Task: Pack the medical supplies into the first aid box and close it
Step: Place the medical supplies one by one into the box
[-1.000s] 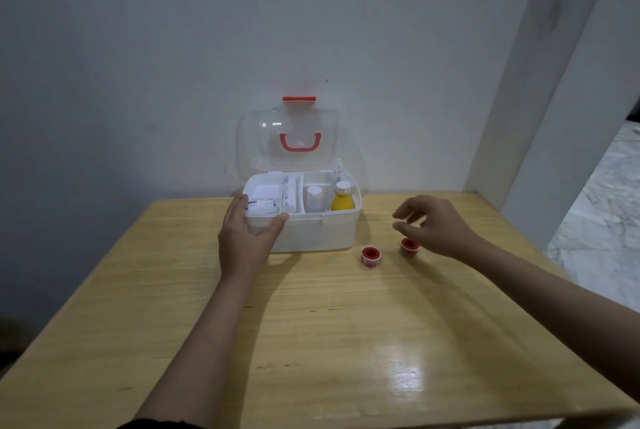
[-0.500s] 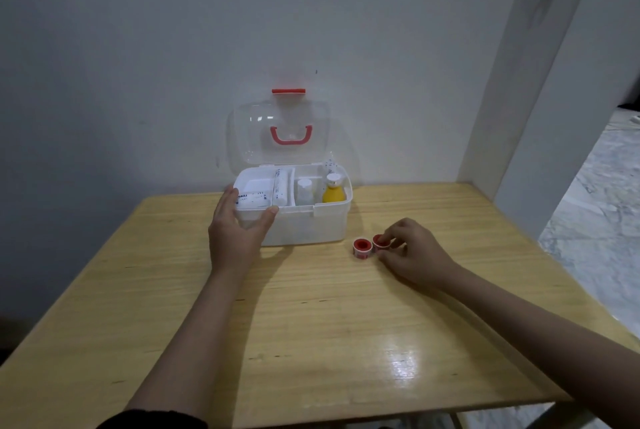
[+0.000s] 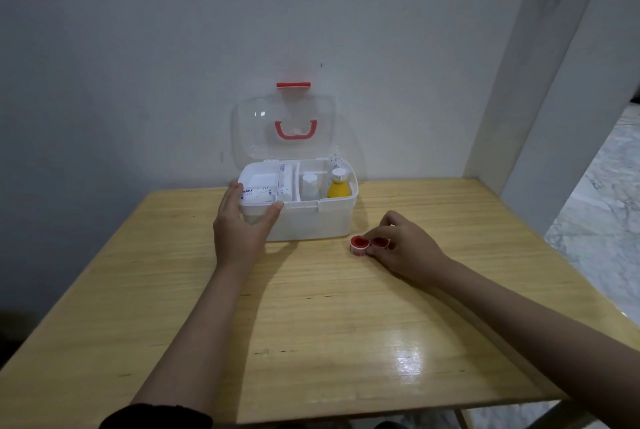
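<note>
A white first aid box stands at the back of the wooden table, its clear lid with a red handle upright against the wall. Inside are a yellow bottle, a clear bottle and white bandage packs. My left hand grips the box's front left corner. Two small red tape rolls sit side by side on the table right of the box: the left roll lies free, and my right hand pinches the right roll.
A white wall rises just behind the box. A white pillar stands at the table's back right corner, with marble floor beyond the right edge. The table's front edge is close to me.
My right hand has dropped from above the table onto the right tape roll and slid it up against the left roll. My left hand has stayed on the box.
</note>
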Action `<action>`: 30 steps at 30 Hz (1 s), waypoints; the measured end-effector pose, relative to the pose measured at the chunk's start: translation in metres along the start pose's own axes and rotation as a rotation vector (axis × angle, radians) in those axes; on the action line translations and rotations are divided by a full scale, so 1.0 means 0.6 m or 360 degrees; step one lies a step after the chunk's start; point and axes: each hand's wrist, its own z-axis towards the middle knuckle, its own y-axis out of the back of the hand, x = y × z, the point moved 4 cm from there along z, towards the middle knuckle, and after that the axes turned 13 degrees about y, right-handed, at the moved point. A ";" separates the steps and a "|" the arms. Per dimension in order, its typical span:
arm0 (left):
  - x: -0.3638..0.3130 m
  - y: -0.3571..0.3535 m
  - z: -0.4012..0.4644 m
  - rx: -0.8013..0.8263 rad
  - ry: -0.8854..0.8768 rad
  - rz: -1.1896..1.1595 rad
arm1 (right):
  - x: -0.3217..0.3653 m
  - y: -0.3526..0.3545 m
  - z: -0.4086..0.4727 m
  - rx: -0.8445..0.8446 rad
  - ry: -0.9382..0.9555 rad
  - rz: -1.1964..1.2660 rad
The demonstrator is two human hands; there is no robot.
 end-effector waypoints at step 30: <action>0.001 0.001 0.000 0.0017 -0.0004 -0.0018 | 0.005 0.007 0.050 0.0764 -0.0271 0.0563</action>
